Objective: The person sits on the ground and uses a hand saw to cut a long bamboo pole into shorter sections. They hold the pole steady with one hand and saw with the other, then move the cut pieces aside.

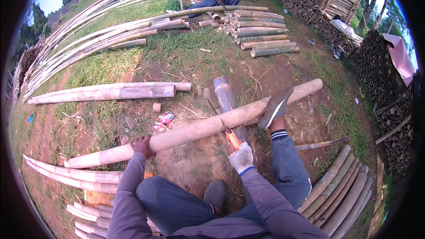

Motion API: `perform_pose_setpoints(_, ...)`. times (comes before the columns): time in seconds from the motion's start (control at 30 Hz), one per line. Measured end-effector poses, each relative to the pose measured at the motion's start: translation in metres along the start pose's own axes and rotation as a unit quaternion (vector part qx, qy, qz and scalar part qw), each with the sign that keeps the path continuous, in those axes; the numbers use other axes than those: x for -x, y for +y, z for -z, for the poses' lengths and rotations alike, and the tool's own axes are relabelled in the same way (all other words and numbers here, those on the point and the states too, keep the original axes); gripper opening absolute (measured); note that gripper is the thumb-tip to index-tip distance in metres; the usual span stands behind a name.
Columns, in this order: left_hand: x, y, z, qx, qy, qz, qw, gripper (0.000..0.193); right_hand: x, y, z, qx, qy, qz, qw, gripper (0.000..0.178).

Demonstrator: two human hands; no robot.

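Bamboo pole (190, 132) lies across a darker bamboo length (224, 93), its long axis slanting from the person's near left to far right, while the darker piece points roughly straight ahead. An orange-handled handsaw (233, 140) crosses the pole, blade pointing forward and slightly left. The gloved right hand (241, 157) clasps its handle; the bare left hand (142, 146) is curled over the pole's left part.

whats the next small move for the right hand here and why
Probably a short pull of the saw toward the body: the gloved right hand grips it, it lies across the pole, and the left hand and right shoe rest on that pole, likely steadying it.
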State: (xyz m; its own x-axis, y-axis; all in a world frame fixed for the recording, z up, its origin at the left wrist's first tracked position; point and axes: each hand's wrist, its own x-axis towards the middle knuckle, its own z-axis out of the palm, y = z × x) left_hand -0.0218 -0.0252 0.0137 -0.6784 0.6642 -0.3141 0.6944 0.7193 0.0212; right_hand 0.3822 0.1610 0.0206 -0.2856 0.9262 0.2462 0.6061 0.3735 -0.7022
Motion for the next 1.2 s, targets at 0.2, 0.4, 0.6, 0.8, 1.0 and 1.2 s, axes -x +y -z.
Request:
perform_pose_setpoints(0.2,-0.003,-0.009,-0.011,0.002,0.010,0.003,1.000,0.101,0.001,-0.018,0.017,-0.039,-0.029,-0.027,0.998,0.044)
perform_pose_setpoints(0.4,-0.005,-0.012,-0.016,0.001,0.022,-0.003,1.000,0.103,0.003,-0.026,0.020,-0.106,-0.015,-0.024,0.994,0.038)
perform_pose_setpoints(0.6,0.004,-0.003,-0.001,0.005,-0.001,0.003,1.000,0.099,-0.005,-0.037,0.027,-0.106,-0.028,0.022,0.994,0.044)
perform_pose_setpoints(0.8,0.002,-0.003,0.001,0.005,-0.010,0.006,1.000,0.101,-0.033,-0.052,0.028,-0.090,-0.030,0.041,0.995,0.042)
perform_pose_setpoints(1.0,-0.003,-0.001,-0.002,0.003,0.003,-0.006,1.000,0.103,-0.011,-0.041,0.050,-0.029,-0.030,0.029,0.999,0.045)
perform_pose_setpoints(1.2,0.004,-0.004,0.000,-0.005,-0.002,0.004,1.000,0.102,0.081,-0.079,0.182,-0.147,-0.099,0.002,0.984,0.041)
